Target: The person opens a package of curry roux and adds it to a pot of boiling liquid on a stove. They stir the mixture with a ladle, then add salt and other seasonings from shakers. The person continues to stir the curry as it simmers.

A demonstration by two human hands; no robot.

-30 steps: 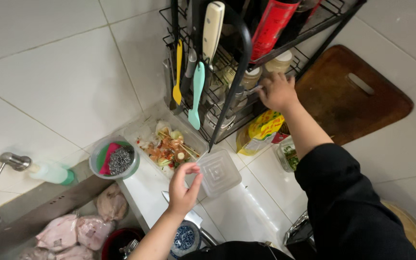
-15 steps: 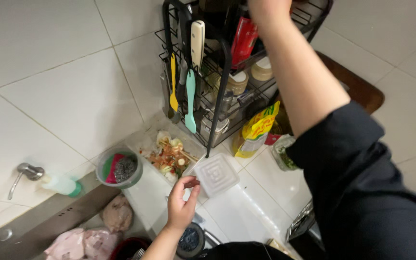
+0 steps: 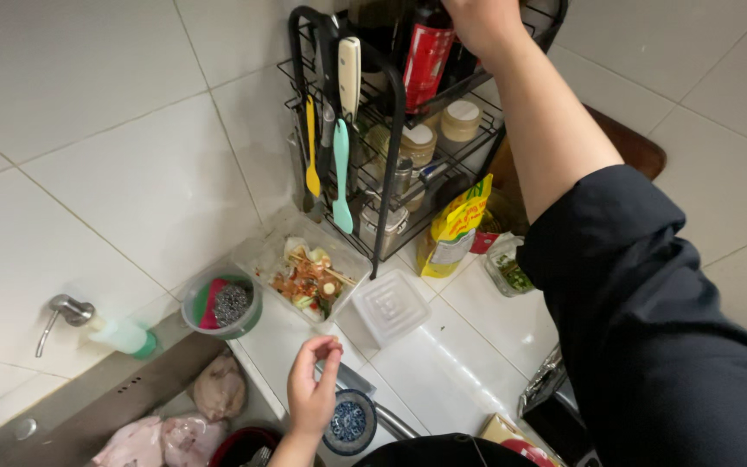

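My left hand hovers low over the white counter with its fingertips gathered together and nothing in it. Just below it sits a small blue patterned bowl. A clear square plastic lid lies flat on the counter a little beyond the hand, apart from it. My right hand is raised to the top shelf of the black wire rack, beside a red bottle. Its fingers are cut off by the frame's top edge. My dark sleeve fills the right side.
On the rack hang a yellow spatula, a teal spatula and a knife, with jars on the shelves. Below are a yellow bag, a tray of vegetable scraps, a green bowl with a scourer, and raw chicken in the sink.
My left hand has set the clear lid down on the counter and drawn back toward me. My right arm has risen from the rack's middle shelf to its top.
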